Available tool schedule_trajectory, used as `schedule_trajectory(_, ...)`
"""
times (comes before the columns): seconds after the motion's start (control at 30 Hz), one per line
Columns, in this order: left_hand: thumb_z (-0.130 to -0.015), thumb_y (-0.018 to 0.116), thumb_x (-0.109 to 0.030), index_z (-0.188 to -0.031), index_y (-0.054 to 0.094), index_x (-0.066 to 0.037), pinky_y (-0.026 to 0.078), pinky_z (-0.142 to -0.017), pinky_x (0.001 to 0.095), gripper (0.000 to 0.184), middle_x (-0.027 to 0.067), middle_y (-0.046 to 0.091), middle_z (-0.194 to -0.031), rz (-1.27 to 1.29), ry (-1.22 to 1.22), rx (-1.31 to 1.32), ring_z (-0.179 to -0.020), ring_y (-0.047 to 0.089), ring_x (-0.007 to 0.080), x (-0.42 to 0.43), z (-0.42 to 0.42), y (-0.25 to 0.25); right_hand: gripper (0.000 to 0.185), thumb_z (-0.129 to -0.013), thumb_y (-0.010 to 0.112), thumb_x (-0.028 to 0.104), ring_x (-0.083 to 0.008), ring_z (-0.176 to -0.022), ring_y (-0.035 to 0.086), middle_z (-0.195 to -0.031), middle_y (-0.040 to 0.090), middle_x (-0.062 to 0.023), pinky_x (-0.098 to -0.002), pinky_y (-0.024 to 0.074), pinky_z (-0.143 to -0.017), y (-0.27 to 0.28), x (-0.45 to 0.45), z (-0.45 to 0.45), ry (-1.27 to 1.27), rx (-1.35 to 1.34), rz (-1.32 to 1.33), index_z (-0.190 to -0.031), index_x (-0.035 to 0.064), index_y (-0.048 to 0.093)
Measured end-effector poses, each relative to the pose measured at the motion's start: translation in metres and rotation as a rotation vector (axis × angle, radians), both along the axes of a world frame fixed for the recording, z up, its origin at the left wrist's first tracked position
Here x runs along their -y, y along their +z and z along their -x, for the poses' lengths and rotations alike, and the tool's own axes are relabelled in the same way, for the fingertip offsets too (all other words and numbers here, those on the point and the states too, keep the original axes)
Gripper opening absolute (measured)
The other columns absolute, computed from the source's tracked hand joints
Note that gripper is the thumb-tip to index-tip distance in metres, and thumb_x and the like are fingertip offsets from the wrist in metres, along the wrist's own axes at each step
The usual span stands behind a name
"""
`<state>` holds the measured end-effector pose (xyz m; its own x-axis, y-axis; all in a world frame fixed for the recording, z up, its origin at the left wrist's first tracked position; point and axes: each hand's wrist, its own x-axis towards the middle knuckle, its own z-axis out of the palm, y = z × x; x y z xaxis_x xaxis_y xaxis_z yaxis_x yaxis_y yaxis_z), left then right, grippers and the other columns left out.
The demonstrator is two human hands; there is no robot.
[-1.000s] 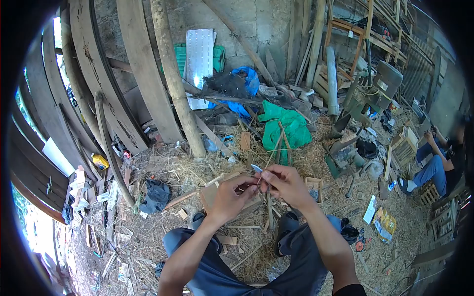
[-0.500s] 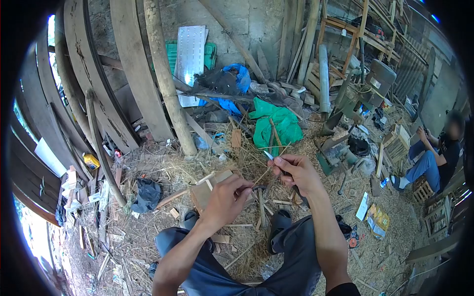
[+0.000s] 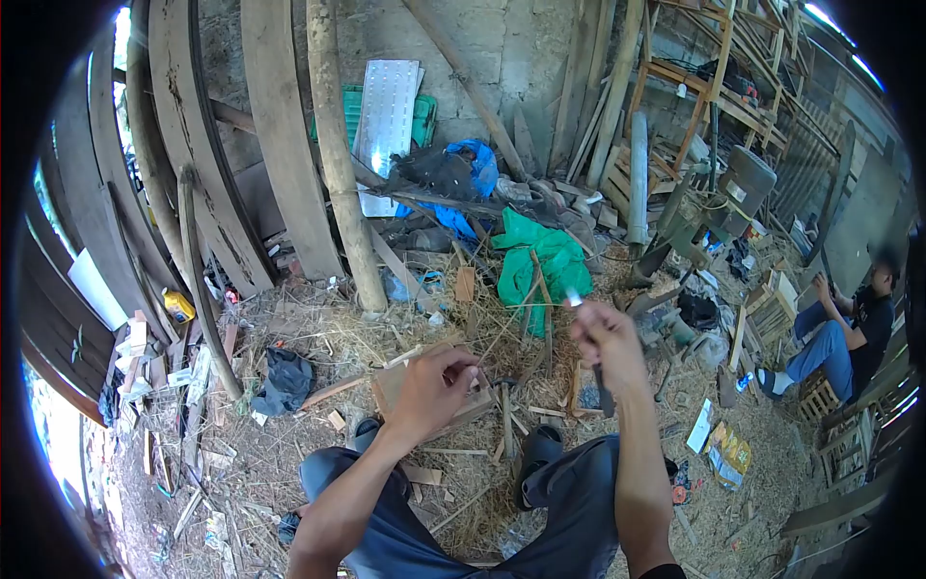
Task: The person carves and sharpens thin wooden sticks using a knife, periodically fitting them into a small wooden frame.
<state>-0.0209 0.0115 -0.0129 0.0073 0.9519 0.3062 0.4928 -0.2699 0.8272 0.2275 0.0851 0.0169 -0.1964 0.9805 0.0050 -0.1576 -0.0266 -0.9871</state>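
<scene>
My right hand is closed around a knife. Its bright blade tip points up past my fingers, and the dark handle hangs below my fist. In front of my left knee, my left hand has thumb and fingers pinched together. A thin pale strip appears to run up and right from those fingertips, though it blends with the straw behind it. Beneath my left hand is a wooden block. The hands are apart, with the knife clear of the strip.
Straw and wood scraps litter the ground around my sandals. Ahead lies a green plastic sheet, near a leaning pole. A black bag is at left. At far right sits another person; a yellow packet lies nearer.
My right hand has moved right with the knife, away from my left hand. My left hand has shifted slightly left and stays pinched. The view has tilted a little.
</scene>
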Motion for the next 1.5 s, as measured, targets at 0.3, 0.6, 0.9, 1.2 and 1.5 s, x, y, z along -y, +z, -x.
schedule_trajectory(0.3, -0.083, 0.065, -0.009, -0.097, 0.067, -0.002, 0.05, -0.065, 0.0295, 0.016, 0.0095, 0.066, -0.089, 0.07, -0.101, -0.028, -0.073, 0.064, 0.0175, 0.005, -0.01, 0.015, 0.026, -0.094, 0.055, 0.018, -0.0026, -0.05, 0.039, -0.072, 0.057, -0.0007, -0.0185, 0.028, -0.044, -0.009, 0.01, 0.042, 0.366, -0.047, 0.076, -0.107, -0.0033, 0.062)
schedule_trajectory(0.6, -0.089, 0.062, -0.011, -0.1, 0.067, -0.001, 0.047, -0.065, 0.0245, 0.016, 0.0052, 0.065, -0.087, 0.262, -0.212, 0.19, -0.073, 0.059, 0.0096, 0.009, -0.013, 0.014, 0.026, -0.093, 0.057, 0.02, -0.0026, -0.049, 0.038, -0.07, 0.057, -0.0004, -0.0189, 0.0269, -0.044, -0.001, 0.006, 0.018, 0.292, -0.01, 0.068, -0.102, -0.0032, 0.063)
schedule_trajectory(0.9, -0.09, 0.062, -0.013, -0.102, 0.066, 0.003, 0.046, -0.066, 0.023, 0.02, 0.0037, 0.064, -0.085, 0.355, -0.294, 0.344, -0.07, 0.055, 0.0077, 0.004, -0.006, 0.009, 0.025, -0.093, 0.058, 0.02, -0.003, -0.05, 0.039, -0.07, 0.057, -0.0003, -0.0183, 0.0281, -0.044, -0.005, 0.007, 0.028, 0.301, 0.02, 0.061, -0.099, -0.0031, 0.064)
schedule_trajectory(1.2, -0.091, 0.06, -0.012, -0.102, 0.065, 0.003, 0.046, -0.064, 0.0234, 0.019, 0.0028, 0.064, -0.083, 0.336, -0.261, 0.327, -0.07, 0.054, 0.0073, 0.007, -0.013, 0.014, 0.023, -0.093, 0.058, 0.018, -0.0028, -0.051, 0.04, -0.073, 0.06, -0.0026, -0.0178, 0.0292, -0.045, -0.001, 0.017, 0.032, 0.388, 0.056, 0.022, -0.102, -0.0027, 0.063)
schedule_trajectory(1.5, -0.092, 0.06, -0.017, -0.102, 0.065, 0.002, 0.042, -0.058, 0.0198, 0.022, -0.0012, 0.058, -0.077, 0.359, -0.319, 0.438, -0.066, 0.049, 0.0053, -0.002, -0.007, 0.0, 0.02, -0.093, 0.059, 0.017, -0.0027, -0.051, 0.042, -0.07, 0.06, -0.0017, -0.0186, 0.0301, -0.044, -0.006, 0.012, 0.039, 0.389, 0.033, 0.075, -0.086, -0.0012, 0.064)
